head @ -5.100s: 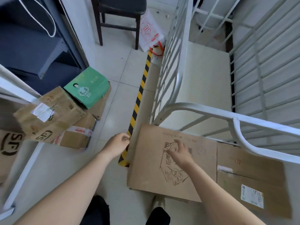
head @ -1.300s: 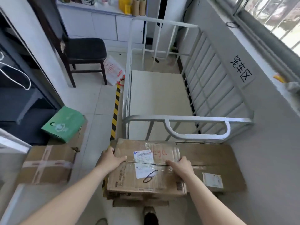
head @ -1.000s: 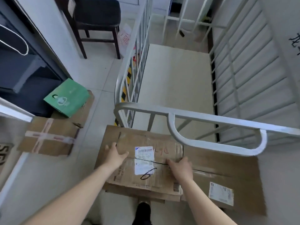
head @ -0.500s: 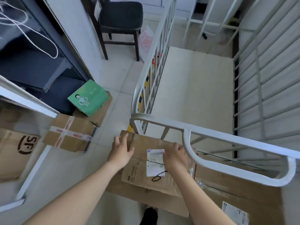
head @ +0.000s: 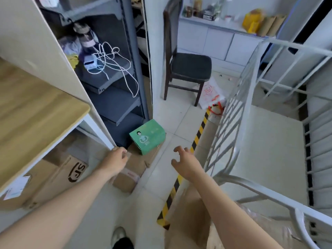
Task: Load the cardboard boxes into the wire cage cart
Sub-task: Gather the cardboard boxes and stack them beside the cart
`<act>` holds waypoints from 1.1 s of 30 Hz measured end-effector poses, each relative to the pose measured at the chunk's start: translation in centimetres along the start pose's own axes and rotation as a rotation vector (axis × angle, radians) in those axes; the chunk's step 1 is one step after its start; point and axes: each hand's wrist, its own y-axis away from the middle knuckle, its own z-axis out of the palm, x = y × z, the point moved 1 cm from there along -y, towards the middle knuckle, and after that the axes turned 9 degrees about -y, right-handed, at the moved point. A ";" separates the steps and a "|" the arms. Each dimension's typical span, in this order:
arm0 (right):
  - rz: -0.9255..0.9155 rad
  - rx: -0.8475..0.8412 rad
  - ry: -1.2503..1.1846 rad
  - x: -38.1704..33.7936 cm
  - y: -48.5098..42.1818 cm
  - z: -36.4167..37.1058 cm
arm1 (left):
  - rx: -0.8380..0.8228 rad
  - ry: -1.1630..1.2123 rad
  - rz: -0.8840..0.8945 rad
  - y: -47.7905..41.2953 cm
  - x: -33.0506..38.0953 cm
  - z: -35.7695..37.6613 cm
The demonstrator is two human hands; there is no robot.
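The white wire cage cart (head: 231,133) stands at the right, its pale floor bare. A small taped cardboard box (head: 129,171) lies on the floor tiles at centre left, and my left hand (head: 115,159) hovers over its near left corner, fingers curled and empty. My right hand (head: 186,163) is in the air to the box's right, fingers spread, holding nothing. A green box (head: 148,136) sits on a flat brown box (head: 152,155) just beyond. The stack of brown boxes (head: 190,212) that I held before lies under my right forearm.
A large SF-marked box (head: 53,178) sits under a wooden-topped table (head: 36,112) at left. Grey shelving (head: 115,87) with white cords, a dark chair (head: 188,69) and a yellow-black floor stripe (head: 179,178) lie ahead. My shoe (head: 120,238) is at the bottom.
Both hands have let go of the labelled box by the cart's handle end and swung left toward the small taped box on the floor. The view has turned left with them.
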 end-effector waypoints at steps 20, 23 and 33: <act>0.092 -0.301 0.421 -4.7 -21.4 22.5 | -0.245 -0.356 0.094 -21.8 -20.1 6.5; 0.092 -0.341 0.441 -1.1 -26.5 28.6 | -0.313 -0.418 0.082 -26.6 -23.6 12.8; 0.252 -0.291 0.419 11.6 -39.4 49.1 | -0.347 -0.475 0.030 -39.0 -34.8 31.8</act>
